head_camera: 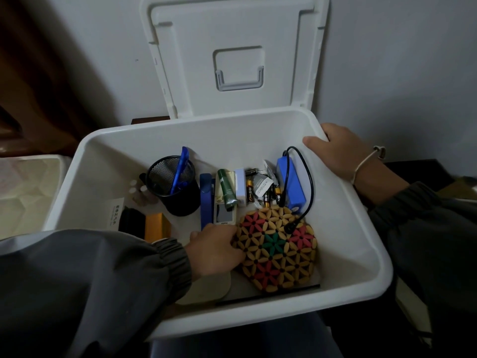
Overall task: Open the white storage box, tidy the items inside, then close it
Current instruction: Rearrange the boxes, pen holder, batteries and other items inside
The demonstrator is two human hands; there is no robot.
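Lid (232, 34) is up, leaning on the wall, so opening is done. Tidy step is on, I judge approx. mid-way; closing not yet.

Task thing now: the mat (278, 251), round w/ flower pattern, lying flat on the bottom of the box (361, 254). All places below are given from the mat.

L hand (214, 250) is at the mat's left edge, touching it. Its fingers (232, 254) are together and bent over that edge, on top of the pattern. It looks like a grip, but whether the thumb goes under, I cannot tell. So the mat lies directly right of the fingers. It has no real long axis, only a bit longer far-to-near.

R hand (340, 151) is far-right of the mat, well apart, clamped on the box rim: thumb inside, other fingers outside. It only steadies, IMO. L hand is the nearer one by much.

Just beside the mat's far edge, in a row: tube (227, 188), batteries (249, 192), blue pack (290, 182). Far-left: cup (173, 187) w/ pen (180, 171). The cable (307, 177) ends w/ a plug (290, 228) lying on the mat's far-right part.

Risk, IMO: if the mat is lifted or slid, the plug goes w/ it or drops and pulls the cable. Better to free the plug first.
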